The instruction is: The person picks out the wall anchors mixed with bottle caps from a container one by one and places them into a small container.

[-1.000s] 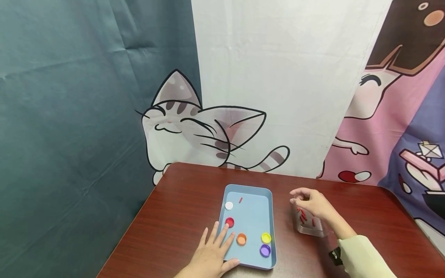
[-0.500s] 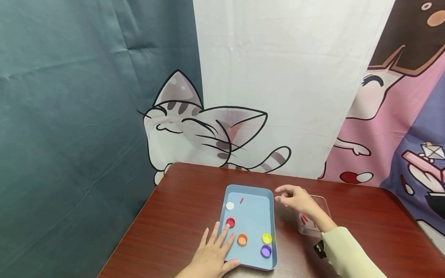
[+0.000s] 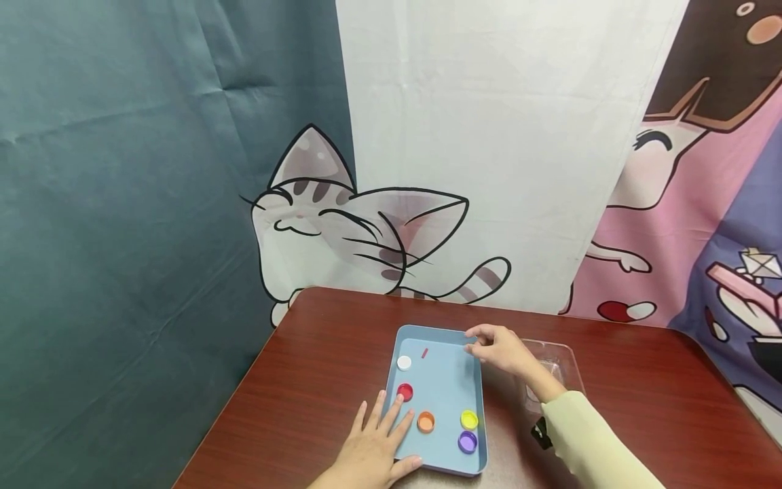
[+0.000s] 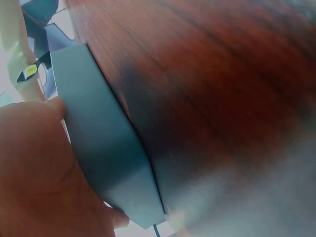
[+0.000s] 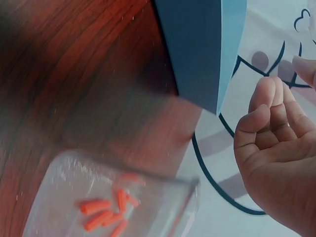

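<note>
In the head view my left hand (image 3: 369, 445) lies with fingers spread over the near left corner of a blue tray (image 3: 442, 380), its fingertips close to a red bottle cap (image 3: 405, 392). A white cap (image 3: 404, 363), an orange cap (image 3: 425, 422), a yellow cap (image 3: 469, 419) and a purple cap (image 3: 467, 442) lie in the tray. One short red stick (image 3: 424, 353) is beside the white cap. My right hand (image 3: 502, 350) hovers at the tray's far right rim, fingers bent and thumb near them. I cannot tell whether it pinches anything.
Right of the tray stands a clear plastic box (image 3: 568, 367), partly behind the right forearm. Several short red sticks (image 5: 101, 217) lie in it, seen in the right wrist view. The dark wood table (image 3: 305, 380) meets a printed cloth backdrop (image 3: 519, 136).
My right hand has moved left from above the clear box to the tray's far right rim. The left hand has stayed on the tray, and the caps have not moved.
</note>
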`<state>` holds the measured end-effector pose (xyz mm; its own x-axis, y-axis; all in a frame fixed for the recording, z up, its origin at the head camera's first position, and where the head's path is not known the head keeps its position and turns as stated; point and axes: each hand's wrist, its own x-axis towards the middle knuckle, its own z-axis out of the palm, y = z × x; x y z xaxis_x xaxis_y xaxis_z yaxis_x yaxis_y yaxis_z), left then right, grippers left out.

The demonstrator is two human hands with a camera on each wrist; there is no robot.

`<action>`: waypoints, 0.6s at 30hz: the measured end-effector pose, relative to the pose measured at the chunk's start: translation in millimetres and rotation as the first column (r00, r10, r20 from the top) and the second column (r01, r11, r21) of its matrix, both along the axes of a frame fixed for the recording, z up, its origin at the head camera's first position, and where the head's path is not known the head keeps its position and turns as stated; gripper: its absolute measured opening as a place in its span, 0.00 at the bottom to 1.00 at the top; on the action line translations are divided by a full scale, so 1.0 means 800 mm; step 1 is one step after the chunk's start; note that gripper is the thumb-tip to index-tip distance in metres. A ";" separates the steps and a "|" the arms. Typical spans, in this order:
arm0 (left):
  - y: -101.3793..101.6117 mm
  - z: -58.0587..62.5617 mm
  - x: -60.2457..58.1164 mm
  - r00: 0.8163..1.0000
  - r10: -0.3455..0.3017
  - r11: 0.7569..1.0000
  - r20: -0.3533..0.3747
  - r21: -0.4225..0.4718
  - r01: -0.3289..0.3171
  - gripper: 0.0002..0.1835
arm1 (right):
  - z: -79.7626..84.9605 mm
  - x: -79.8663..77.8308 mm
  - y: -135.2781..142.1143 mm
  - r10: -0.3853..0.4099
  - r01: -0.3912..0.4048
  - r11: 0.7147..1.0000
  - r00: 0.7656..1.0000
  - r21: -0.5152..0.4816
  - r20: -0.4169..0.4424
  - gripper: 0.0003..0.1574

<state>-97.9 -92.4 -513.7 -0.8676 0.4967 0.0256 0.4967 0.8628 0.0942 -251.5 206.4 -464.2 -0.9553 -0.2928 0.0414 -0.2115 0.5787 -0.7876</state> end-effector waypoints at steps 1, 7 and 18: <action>0.000 0.000 0.000 1.000 0.001 1.000 0.000 -0.001 -0.001 0.41 | -0.001 -0.001 -0.003 -0.001 0.001 1.000 1.000 0.000 0.001 0.21; 0.000 -0.001 -0.001 1.000 0.008 1.000 0.018 -0.009 -0.008 0.42 | -0.009 -0.005 -0.021 -0.005 0.006 1.000 1.000 -0.010 0.018 0.20; -0.001 -0.004 -0.002 1.000 -0.004 1.000 -0.009 -0.011 0.004 0.41 | -0.026 -0.016 -0.052 -0.058 0.063 0.997 0.995 -0.048 0.083 0.21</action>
